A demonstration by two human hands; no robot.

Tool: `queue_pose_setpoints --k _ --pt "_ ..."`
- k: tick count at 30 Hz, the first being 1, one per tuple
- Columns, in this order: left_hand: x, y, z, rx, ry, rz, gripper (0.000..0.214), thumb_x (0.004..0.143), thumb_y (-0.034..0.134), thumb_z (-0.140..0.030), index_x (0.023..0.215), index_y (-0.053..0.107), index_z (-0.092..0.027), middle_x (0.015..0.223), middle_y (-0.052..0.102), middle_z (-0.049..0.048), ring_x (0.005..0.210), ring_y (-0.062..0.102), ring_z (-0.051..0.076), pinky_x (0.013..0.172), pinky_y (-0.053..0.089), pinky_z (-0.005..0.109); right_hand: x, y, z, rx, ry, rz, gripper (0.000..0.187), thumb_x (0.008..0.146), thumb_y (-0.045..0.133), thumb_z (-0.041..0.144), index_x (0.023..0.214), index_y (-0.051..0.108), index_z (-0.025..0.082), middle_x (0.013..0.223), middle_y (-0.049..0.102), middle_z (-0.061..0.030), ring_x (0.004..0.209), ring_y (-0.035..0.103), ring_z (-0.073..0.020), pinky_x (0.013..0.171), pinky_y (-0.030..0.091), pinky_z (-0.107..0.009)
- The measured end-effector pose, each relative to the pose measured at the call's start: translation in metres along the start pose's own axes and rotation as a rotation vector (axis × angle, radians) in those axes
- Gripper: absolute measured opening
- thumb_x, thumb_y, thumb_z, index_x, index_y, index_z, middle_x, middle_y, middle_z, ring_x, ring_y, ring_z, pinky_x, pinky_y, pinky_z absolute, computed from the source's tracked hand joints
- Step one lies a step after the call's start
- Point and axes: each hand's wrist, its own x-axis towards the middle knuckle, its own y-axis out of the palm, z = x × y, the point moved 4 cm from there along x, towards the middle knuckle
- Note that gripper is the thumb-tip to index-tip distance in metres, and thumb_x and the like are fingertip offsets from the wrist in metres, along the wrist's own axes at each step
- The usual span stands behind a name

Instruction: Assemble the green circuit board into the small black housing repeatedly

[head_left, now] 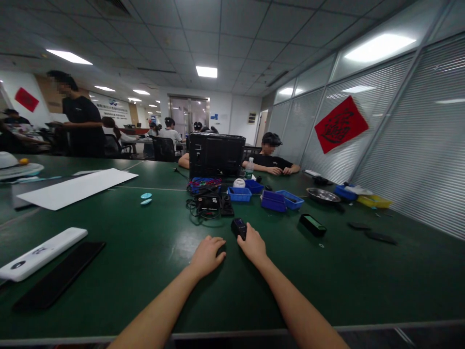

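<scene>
My right hand point(253, 243) is closed around a small black box-shaped device point(239, 228) with what looks like a little screen on its top. The device rests on the green table point(145, 291), its far end sticking out beyond my fingers. Just to the left, my left hand point(208, 256) lies on the tabletop with its fingers apart and nothing in them. A short gap separates it from the device. Beyond both hands sits a black electronic unit point(208, 202) wrapped in cables.
Blue trays point(239, 195), a baseball point(239, 182) and a bottle point(249, 167) stand before a black monitor point(218, 155). Rightward are a black case point(312, 225) and a metal bowl point(323, 195). A white bar-shaped device point(43, 253) lies left. A person point(274, 160) sits opposite.
</scene>
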Motion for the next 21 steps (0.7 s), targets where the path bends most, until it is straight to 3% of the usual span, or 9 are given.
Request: queue_pose_setpoints --k 11,21 --pt "-0.001 0.004 0.007 -0.033 0.014 -0.018 0.032 0.081 0.046 -0.029 0.111 0.056 -0.024 0.116 0.057 0.0021 0.105 0.048 0.018 0.095 0.031 0.031 0.018 -0.031 -0.061 -0.112 0.259 0.017 0.047 0.077 0.046 0.038 0.115 0.043 0.011 0.109 0.054 -0.0188 0.099 0.052 -0.0274 0.074 0.043 -0.036" --pt "0.0 0.002 0.007 -0.036 0.007 -0.016 0.031 0.081 0.046 -0.029 0.109 0.057 -0.024 0.113 0.058 0.0015 0.103 0.049 0.017 0.094 0.032 0.03 0.02 -0.035 -0.07 -0.1 0.289 0.058 0.043 0.079 0.043 0.044 0.108 0.045 0.011 0.104 0.057 -0.0195 0.096 0.056 -0.0282 0.073 0.044 -0.039"
